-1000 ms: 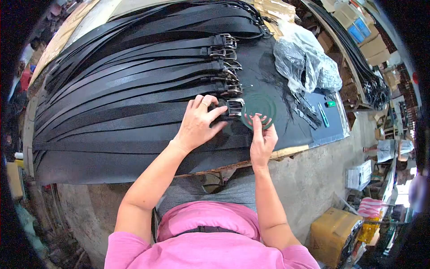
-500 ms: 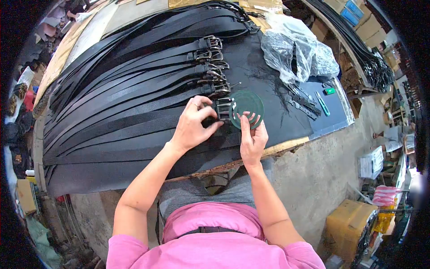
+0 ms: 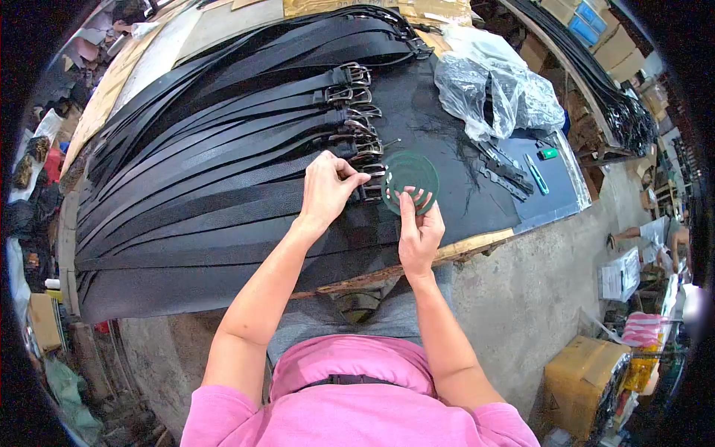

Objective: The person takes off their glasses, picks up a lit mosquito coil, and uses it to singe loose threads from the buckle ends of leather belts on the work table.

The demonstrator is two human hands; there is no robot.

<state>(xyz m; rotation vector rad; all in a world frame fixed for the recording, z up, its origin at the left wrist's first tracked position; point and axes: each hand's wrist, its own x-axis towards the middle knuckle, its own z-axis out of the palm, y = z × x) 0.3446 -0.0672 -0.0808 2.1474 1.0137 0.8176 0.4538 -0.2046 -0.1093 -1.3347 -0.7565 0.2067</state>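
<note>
Black belts (image 3: 246, 141) lie side by side across the table, their metal buckles (image 3: 365, 146) lined up near its middle. My left hand (image 3: 328, 188) is over the nearest buckle end, thumb and fingertips pinched together; what they hold, if anything, is too small to make out. Between the thumb and fingers of my right hand (image 3: 418, 229) is a round, clear green disc (image 3: 411, 173), gripped by its lower part. The disc's left edge is beside the nearest buckle, and my fingers show through it.
A clear plastic bag (image 3: 495, 82) lies at the table's back right. Near it are black metal parts (image 3: 506, 175), a turquoise cutter (image 3: 536, 174) and a green item (image 3: 547, 153). A cardboard box (image 3: 585, 380) stands on the floor at right, with a person's legs (image 3: 629, 234) farther back.
The view has shifted, so the table's contents appear farther left. My left thumb and fingertips, earlier apart, have come together beside the buckle. My right hand still holds the disc.
</note>
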